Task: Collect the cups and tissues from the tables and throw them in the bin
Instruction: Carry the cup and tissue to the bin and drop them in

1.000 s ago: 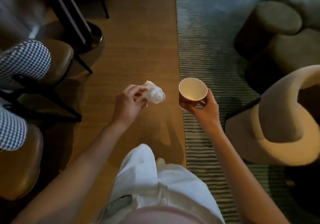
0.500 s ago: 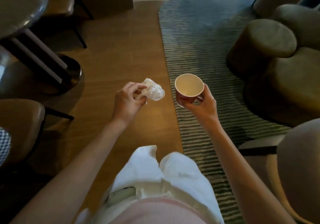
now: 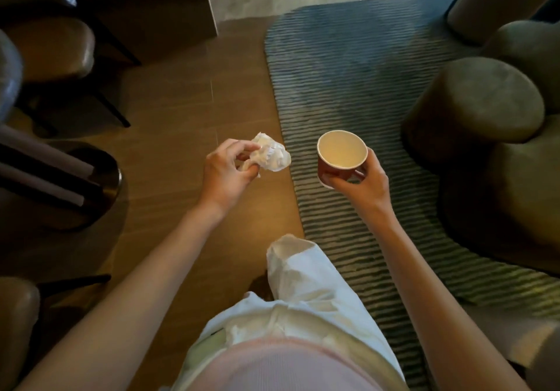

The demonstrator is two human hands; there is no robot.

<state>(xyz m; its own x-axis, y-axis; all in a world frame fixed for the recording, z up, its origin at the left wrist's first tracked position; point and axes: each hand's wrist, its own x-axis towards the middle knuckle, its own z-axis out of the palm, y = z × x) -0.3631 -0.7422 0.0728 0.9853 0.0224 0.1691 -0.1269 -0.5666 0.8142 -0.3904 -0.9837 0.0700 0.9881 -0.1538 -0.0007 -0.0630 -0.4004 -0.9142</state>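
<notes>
Seen from above: right hand [image 3: 362, 178] wraps its fingers round a red paper cup [image 3: 341, 159], upright w/ pale inside; can't tell if it holds liquid. Left hand [image 3: 225, 174] pinches a crumpled white tissue [image 3: 271, 156] betw. thumb & fingertips. Below: wood floor [image 3: 169, 112], striped rug [image 3: 342, 66]. Round stools [image 3: 475, 99] at right, chair [image 3: 51, 48] & table base [image 3: 100, 175] at left.

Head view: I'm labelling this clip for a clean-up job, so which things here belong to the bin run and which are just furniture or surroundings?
Belongs to the job:
- crumpled tissue, pinched by the left hand
- paper cup, gripped by the right hand

Just surroundings:
- striped rug
- round stool
- brown chair
- table base

No bin is in view.
</notes>
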